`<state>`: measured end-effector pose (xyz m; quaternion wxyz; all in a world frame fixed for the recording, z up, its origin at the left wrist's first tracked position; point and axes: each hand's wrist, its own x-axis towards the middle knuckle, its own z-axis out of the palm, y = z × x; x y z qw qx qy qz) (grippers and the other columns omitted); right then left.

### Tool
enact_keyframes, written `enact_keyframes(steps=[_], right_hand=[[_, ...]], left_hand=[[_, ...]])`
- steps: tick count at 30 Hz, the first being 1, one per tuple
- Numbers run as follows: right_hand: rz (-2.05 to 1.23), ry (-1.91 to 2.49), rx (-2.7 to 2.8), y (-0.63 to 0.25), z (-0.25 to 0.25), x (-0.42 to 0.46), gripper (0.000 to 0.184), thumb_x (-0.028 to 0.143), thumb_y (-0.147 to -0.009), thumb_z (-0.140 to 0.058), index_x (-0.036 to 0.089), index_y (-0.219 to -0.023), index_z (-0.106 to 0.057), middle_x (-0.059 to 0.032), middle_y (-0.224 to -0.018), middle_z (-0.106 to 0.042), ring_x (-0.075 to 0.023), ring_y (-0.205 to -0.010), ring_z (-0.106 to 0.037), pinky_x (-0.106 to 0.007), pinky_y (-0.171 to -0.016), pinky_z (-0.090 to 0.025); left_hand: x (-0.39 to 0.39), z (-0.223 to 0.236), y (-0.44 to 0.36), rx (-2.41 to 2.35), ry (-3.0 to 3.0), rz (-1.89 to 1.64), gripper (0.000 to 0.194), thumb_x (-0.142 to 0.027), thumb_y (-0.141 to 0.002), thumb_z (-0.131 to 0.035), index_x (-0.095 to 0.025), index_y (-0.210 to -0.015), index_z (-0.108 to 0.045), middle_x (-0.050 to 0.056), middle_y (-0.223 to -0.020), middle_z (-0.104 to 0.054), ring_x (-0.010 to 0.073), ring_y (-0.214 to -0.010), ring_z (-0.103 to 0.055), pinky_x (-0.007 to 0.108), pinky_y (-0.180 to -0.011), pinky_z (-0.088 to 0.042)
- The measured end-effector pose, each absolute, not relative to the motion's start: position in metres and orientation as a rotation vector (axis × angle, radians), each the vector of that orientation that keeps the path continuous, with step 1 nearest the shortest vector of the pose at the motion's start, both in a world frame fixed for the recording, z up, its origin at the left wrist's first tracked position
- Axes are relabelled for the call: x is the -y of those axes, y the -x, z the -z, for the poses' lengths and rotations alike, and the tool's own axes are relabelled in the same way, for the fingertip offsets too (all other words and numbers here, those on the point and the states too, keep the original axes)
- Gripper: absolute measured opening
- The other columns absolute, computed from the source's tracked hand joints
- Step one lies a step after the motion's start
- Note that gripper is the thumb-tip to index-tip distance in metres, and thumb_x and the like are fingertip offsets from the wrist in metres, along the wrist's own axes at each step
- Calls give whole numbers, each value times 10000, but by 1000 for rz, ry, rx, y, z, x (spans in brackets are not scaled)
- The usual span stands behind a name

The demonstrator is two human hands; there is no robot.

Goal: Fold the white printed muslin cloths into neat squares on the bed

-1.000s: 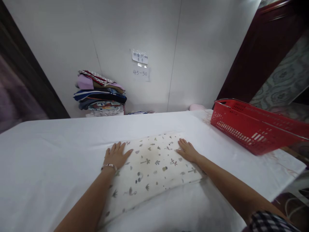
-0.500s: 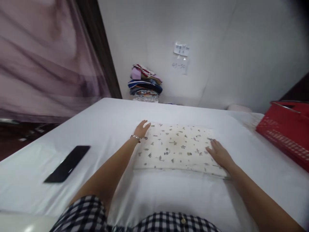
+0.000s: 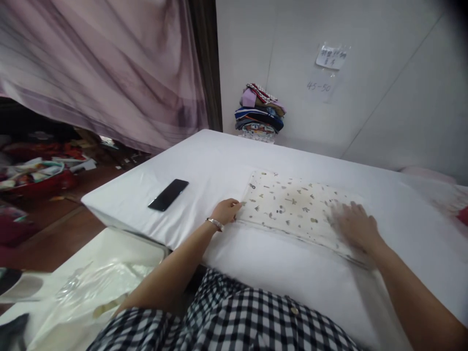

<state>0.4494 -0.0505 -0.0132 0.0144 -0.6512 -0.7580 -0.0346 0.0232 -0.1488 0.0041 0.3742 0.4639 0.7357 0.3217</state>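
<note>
A folded white cloth (image 3: 292, 202) printed with small leaves, trees and animals lies flat on the white-covered table (image 3: 219, 161). At its near left corner my left hand (image 3: 226, 210), wearing a silver bracelet, has the edge pinched between thumb and fingers. My right hand (image 3: 356, 226) lies over the right end of the cloth, palm down with fingers stretched out, though motion blurs them. The part of the cloth beneath that hand is hidden.
A black phone (image 3: 168, 194) rests on the table's left side. Beyond the far edge rises a stack of folded fabrics (image 3: 259, 114) near the wall. Clear plastic (image 3: 106, 282) covers a lower surface at left. A pinkish curtain (image 3: 146, 73) hangs behind.
The view has swung left. My left hand has come from the cloth's far left corner to its near left corner and closed there. My right hand is moving over the right end.
</note>
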Motion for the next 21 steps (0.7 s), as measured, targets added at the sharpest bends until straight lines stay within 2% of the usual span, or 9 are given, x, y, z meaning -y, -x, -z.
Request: enact_keyframes(steps=[3,6,10,14,17,21], right_hand=[[-5,1813,2488,-405,11,68,615,541,-880,-165,231,-1399,-279,-52,-1485,-146,-280,-1352,-102,-519,-1060,-169],[-131,1684,2591,-376,18,80,617,568,-879,-144,263,-1400,-273,-29,-1487,-126,-268,-1355,-98,-507,-1063,-164],[-133,1686,2604,-369,27,83,621,573,-879,-143,258,-1397,-281,-28,-1485,-130,-264,-1353,-112,-510,-1060,-159],[-156,1698,2618,-373,26,81,636,586,-875,-141,259,-1409,-252,-22,-1488,-108,-262,-1355,-100,-503,-1066,-154],[-168,1709,2613,-374,26,81,631,583,-878,-128,263,-1409,-247,-11,-1488,-106,-252,-1356,-98,-494,-1070,-154],[-156,1684,2597,-373,30,81,618,581,-879,-145,271,-1395,-283,-8,-1485,-127,-244,-1355,-108,-490,-1071,-157]], left_hand=[[152,-4,-27,-1902,-1205,-763,406,-526,-717,-544,-174,-905,-622,-25,-467,-546,118,-415,-514,220,-447,-410],[149,-3,-30,-1892,-1184,-722,438,-549,-699,-562,-165,-902,-617,-34,-421,-507,125,-393,-496,228,-432,-392],[145,-4,-38,-1853,-1112,-756,484,-540,-731,-537,-147,-1013,-567,6,-606,-593,111,-447,-531,215,-425,-402],[146,-4,-47,-1855,-1081,-878,483,-424,-770,-530,-152,-1161,-453,56,-872,-604,116,-622,-585,197,-462,-457],[149,-2,-48,-1885,-1121,-958,455,-312,-766,-530,-198,-1191,-414,22,-870,-568,105,-683,-571,172,-484,-468],[153,1,-43,-1934,-1209,-938,456,-251,-727,-541,-216,-1170,-438,-16,-770,-541,97,-597,-536,182,-469,-448]])
